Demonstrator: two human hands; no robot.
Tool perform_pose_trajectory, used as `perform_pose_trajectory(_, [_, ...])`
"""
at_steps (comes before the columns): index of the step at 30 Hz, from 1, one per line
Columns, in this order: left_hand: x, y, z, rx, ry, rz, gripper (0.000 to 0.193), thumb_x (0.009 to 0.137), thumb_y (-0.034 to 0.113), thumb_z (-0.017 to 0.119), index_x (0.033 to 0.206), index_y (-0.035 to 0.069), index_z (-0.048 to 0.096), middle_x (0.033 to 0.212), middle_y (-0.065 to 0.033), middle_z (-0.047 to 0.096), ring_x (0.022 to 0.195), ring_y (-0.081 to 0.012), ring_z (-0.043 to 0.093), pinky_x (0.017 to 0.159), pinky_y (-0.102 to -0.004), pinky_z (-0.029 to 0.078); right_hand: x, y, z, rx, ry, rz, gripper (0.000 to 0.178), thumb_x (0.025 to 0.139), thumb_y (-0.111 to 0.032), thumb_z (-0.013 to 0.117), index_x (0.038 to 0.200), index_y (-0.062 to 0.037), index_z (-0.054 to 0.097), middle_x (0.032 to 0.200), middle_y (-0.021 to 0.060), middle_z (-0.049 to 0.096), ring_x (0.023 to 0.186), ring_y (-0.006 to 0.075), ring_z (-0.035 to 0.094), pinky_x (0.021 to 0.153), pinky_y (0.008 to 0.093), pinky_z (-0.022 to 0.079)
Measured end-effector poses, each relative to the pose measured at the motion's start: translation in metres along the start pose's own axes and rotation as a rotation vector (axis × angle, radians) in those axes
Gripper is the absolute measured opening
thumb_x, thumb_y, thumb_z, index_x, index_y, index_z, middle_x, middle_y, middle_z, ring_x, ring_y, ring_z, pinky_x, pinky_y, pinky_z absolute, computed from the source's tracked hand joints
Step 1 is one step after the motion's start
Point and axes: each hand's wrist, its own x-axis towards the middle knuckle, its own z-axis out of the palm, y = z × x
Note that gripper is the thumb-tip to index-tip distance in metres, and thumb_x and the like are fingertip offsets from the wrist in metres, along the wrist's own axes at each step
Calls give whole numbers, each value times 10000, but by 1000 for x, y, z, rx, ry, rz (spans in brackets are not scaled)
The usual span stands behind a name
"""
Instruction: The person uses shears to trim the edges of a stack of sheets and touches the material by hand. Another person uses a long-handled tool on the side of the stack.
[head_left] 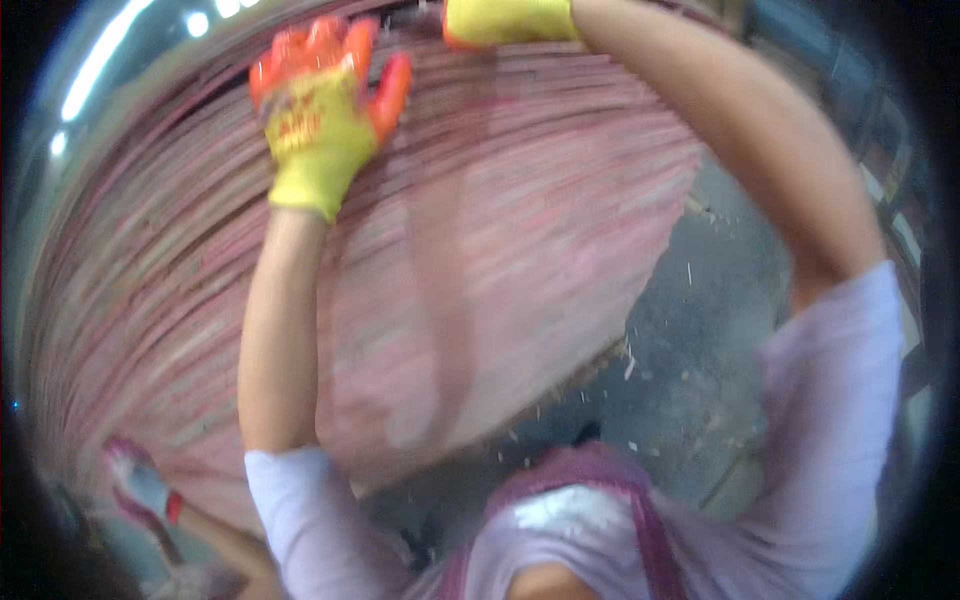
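A tall stack of thin reddish-pink sheets, seemingly wood veneer, fills most of the view with its layered side. My left hand, in a yellow glove with orange-coated fingers, reaches up against the upper part of the stack. Its fingers are stretched out and the thumb stands apart. At the top edge, right of centre, is my right hand in a matching glove, next to the top of the stack. Its fingers are mostly hidden, so what they touch cannot be told.
Another person's gloved hand is by the stack's lower left end. Grey floor with pale scraps and splinters runs along the stack's right side and base. Blurred dark objects stand at the right. Bright lamps show at the upper left.
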Motion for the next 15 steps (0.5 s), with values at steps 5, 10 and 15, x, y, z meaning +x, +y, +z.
perform_pose_trajectory(5, [0, -3, -2, -270, 22, -25, 181, 848, 228, 772, 1004, 145, 732, 989, -62, 730, 889, -311, 677, 797, -427, 511, -58, 62, 21, -72, 280, -148, 267, 882, -260, 653, 971, -21, 729, 866, 213, 704, 820, 359, 709, 744, 469, 550])
perform_pose_trajectory(10, [1, -15, -10, -485, 69, -21, 90, 835, 127, 756, 894, 85, 704, 968, -81, 725, 930, -292, 687, 796, -419, 531, -155, 97, 73, 128, 338, 111, 199, 850, -218, 657, 939, -41, 679, 838, 163, 712, 809, 327, 719, 757, 476, 566])
perform_pose_trajectory(15, [-12, 5, -49, -1045, 87, -406, 232, 946, 56, 658, 1174, 23, 683, 1148, -111, 708, 1028, -199, 662, 917, -343, 526, -233, 77, 97, 1370, -240, 308, 352, 840, -255, 689, 1121, -44, 675, 773, 5, 599, 706, 133, 643, 638, 288, 519])
